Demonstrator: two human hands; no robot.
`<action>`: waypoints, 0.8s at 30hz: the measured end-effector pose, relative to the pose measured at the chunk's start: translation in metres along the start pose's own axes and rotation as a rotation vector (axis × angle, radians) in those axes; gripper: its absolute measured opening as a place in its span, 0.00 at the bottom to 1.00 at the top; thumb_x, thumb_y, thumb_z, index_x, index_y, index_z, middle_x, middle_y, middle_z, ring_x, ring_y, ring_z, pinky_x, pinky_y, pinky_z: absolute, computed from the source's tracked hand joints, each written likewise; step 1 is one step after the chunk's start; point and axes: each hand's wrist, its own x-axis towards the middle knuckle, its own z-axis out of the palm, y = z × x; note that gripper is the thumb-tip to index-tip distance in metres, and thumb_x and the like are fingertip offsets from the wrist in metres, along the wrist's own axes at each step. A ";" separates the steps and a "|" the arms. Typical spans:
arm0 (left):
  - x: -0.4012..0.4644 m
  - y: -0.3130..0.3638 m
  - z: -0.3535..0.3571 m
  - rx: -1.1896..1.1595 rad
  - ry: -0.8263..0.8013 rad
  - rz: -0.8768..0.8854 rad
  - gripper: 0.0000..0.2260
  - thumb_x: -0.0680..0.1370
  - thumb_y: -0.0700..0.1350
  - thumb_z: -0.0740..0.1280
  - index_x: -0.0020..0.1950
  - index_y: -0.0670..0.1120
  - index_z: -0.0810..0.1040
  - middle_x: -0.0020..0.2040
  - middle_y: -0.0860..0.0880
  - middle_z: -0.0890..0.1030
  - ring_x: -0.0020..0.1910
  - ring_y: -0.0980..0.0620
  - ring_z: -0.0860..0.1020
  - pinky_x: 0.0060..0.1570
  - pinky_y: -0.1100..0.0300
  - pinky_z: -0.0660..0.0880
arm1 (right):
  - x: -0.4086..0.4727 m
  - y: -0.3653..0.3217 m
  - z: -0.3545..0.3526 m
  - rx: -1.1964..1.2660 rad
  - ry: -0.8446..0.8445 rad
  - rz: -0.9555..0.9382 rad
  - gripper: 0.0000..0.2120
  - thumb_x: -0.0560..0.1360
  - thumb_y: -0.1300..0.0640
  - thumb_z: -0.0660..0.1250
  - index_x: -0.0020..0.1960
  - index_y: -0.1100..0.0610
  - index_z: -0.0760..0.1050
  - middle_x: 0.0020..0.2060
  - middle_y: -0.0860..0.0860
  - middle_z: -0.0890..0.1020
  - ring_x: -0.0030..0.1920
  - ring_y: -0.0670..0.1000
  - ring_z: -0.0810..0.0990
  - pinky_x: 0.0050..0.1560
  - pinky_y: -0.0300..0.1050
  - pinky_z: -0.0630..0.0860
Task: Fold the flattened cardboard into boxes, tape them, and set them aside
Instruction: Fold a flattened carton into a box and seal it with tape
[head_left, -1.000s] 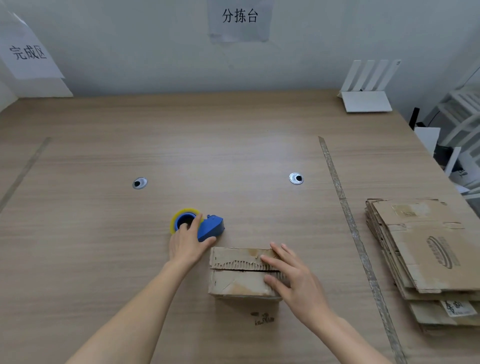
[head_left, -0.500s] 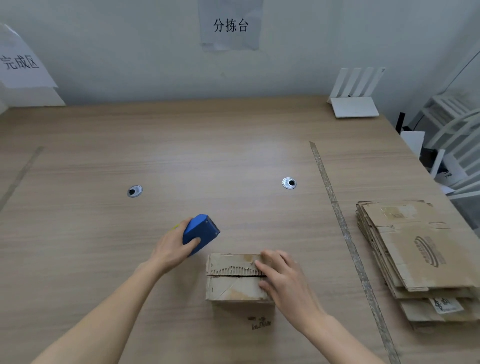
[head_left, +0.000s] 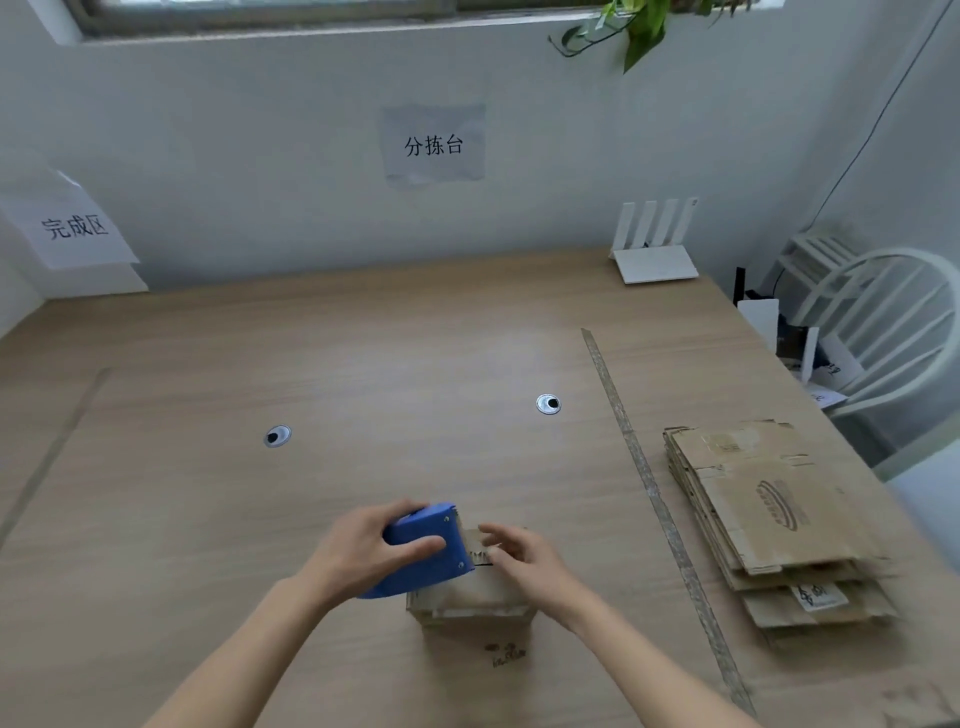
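The small cardboard box (head_left: 470, 597) is sitting on the tabletop (head_left: 208, 519) near the person, brown and worn, its top flaps folded shut with a seam showing. The left hand (head_left: 358, 551) is wrapping its grip around a blue tape dispenser (head_left: 423, 551) at the box's left top edge. The right hand (head_left: 524, 558) is hovering over the flaps, fingers loosely spread, holding nothing. A stack of flat cardboard (head_left: 769, 519) is lying to the right.

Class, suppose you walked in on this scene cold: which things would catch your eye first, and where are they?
First, the blue tape dispenser, gripped by the left hand over the small folded box at the table's near centre. The right hand hovers beside it above the box. At the right lies a stack of flattened cardboard.
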 end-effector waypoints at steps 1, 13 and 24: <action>0.000 0.003 0.002 0.005 -0.005 0.005 0.21 0.69 0.76 0.65 0.59 0.73 0.74 0.48 0.68 0.81 0.45 0.65 0.79 0.43 0.60 0.77 | 0.000 -0.004 0.001 0.135 -0.041 0.055 0.16 0.83 0.59 0.62 0.69 0.51 0.76 0.58 0.48 0.83 0.60 0.46 0.79 0.60 0.34 0.74; 0.008 0.031 0.011 0.300 -0.014 0.050 0.28 0.70 0.78 0.57 0.64 0.67 0.74 0.45 0.67 0.80 0.41 0.66 0.77 0.37 0.67 0.71 | -0.010 0.001 -0.008 0.411 -0.118 0.014 0.20 0.79 0.42 0.67 0.63 0.54 0.83 0.59 0.53 0.85 0.66 0.58 0.78 0.73 0.61 0.68; 0.004 0.033 0.015 0.381 -0.018 0.060 0.26 0.70 0.78 0.56 0.63 0.69 0.72 0.43 0.69 0.79 0.41 0.67 0.76 0.35 0.67 0.68 | -0.011 0.012 -0.014 0.398 -0.050 0.039 0.12 0.81 0.53 0.68 0.58 0.59 0.83 0.53 0.55 0.87 0.59 0.53 0.83 0.69 0.55 0.74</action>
